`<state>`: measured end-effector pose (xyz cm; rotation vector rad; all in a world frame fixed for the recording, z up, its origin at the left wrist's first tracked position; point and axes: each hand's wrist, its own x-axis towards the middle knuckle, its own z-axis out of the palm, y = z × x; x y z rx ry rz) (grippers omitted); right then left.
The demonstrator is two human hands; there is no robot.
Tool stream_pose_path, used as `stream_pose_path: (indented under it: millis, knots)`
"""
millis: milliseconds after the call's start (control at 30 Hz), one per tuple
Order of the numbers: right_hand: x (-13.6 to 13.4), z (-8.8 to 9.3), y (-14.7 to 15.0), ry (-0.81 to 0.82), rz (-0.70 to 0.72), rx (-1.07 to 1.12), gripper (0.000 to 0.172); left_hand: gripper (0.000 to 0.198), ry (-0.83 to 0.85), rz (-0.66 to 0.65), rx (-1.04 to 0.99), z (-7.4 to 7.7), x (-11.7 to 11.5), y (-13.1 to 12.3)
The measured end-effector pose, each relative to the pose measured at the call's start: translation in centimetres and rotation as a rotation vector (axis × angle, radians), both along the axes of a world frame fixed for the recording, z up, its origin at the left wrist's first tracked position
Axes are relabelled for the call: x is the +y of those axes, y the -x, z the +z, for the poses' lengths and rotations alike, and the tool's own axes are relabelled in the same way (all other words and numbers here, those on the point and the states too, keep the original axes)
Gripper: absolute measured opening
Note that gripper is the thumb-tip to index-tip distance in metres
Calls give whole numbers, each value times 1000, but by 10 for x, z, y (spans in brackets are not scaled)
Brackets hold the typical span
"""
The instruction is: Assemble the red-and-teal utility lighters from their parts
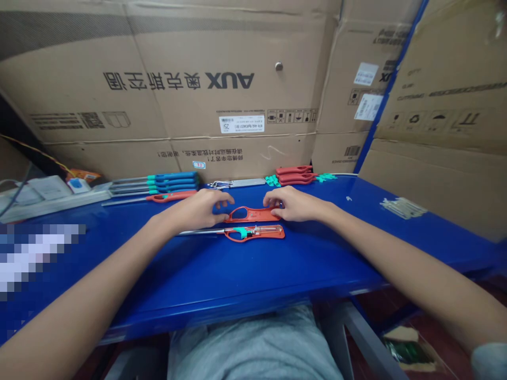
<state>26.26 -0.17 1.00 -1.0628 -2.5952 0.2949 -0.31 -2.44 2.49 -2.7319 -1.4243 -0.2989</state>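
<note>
An orange-red lighter casing half point(259, 214), with a loop at its left end, lies between my hands. My left hand point(204, 208) is at its left end, thumb tip at the edge, with index finger and thumb apart. At the other end, my right hand point(295, 203) has its thumb and curled fingers on the casing half. Just in front lies an opened gas lighter point(273, 232), its insides exposed, with a green trigger point(241, 232) and a long metal tube point(202, 231) pointing left.
Blue lighters point(174, 182) and a red lighter point(170, 197) lie at back left, near a power strip point(79, 198). Metal tubes point(241, 183), green triggers point(272, 180) and red casings point(295, 175) line the back. Pale sticks point(404, 207) lie right. Cardboard point(178, 42) walls the blue table point(222, 274).
</note>
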Motion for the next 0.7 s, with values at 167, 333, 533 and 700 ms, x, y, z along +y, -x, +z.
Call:
stream_pose_path:
  millis: [167, 333, 533, 700]
  knots:
    - [-2, 2, 3, -39, -12, 160, 16, 31, 68, 6, 16, -1, 0, -2]
    - [-3, 4, 4, -115, -14, 268, 14, 26, 58, 20, -26, 2, -2, -3]
    - [0, 2, 2, -190, -28, 341, 11, 26, -43, 94, -64, 5, -4, -5]
    - [2, 2, 1, -223, -30, 345, 11, 29, -107, 40, -83, 4, -4, -3]
